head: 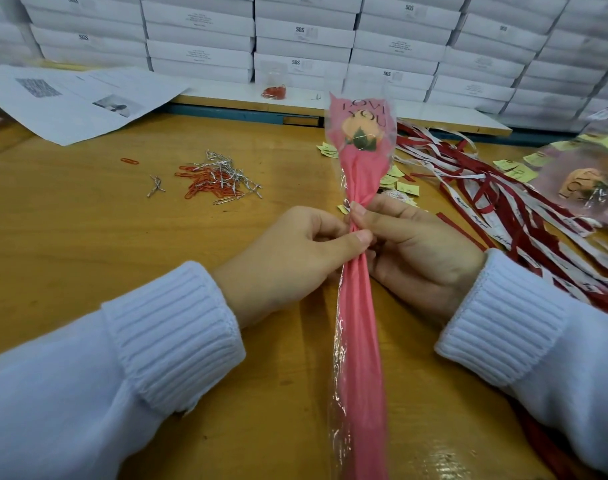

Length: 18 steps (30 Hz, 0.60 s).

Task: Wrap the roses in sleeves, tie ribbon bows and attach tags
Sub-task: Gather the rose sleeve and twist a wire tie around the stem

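A peach rose [359,130] sits inside a pink and clear sleeve [359,327] printed "LOVE YOU", held upright over the wooden table [88,244]. My left hand [292,258] and my right hand [420,251] both pinch the sleeve at its gathered neck, thumbs meeting at the front. Red and white ribbons [496,202] lie spread to the right. Small yellow tags [399,178] are scattered behind the sleeve. A second wrapped rose [582,181] lies at the far right.
A pile of red paper clips and silver twist ties [216,181] lies left of centre. Printed sheets [77,98] lie at the back left. White boxes [302,39] are stacked along the back. A small bag of red clips [274,91] stands near them.
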{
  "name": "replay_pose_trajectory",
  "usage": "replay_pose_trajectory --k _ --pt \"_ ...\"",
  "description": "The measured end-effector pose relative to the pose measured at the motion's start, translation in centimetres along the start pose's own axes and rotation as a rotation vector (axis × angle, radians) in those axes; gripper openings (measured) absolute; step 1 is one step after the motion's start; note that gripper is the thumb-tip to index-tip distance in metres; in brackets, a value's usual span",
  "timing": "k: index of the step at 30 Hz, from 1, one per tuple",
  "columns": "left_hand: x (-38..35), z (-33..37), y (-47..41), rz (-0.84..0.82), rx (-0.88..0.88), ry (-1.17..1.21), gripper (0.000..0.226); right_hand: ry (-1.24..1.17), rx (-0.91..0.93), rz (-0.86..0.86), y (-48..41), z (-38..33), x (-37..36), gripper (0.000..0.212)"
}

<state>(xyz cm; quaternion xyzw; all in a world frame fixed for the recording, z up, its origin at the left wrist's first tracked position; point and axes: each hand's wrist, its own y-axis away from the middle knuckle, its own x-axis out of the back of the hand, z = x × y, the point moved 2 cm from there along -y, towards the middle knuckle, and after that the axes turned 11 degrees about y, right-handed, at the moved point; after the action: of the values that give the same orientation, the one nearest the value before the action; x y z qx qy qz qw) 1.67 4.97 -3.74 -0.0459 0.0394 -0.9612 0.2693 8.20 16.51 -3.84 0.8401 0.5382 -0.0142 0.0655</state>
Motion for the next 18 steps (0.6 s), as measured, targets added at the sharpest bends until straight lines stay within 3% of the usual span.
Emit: replay_pose_trajectory --k 11,18 --pt "0.11 0.19 0.15 0.079 0.070 0.163 0.032 0.063 -0.074 -0.035 0.02 -0.05 -0.23 0.021" --pt "0.04 -0.11 -0.01 0.117 0.067 0.138 0.030 0.049 -0.065 -0.055 0.02 -0.05 -0.18 0.018"
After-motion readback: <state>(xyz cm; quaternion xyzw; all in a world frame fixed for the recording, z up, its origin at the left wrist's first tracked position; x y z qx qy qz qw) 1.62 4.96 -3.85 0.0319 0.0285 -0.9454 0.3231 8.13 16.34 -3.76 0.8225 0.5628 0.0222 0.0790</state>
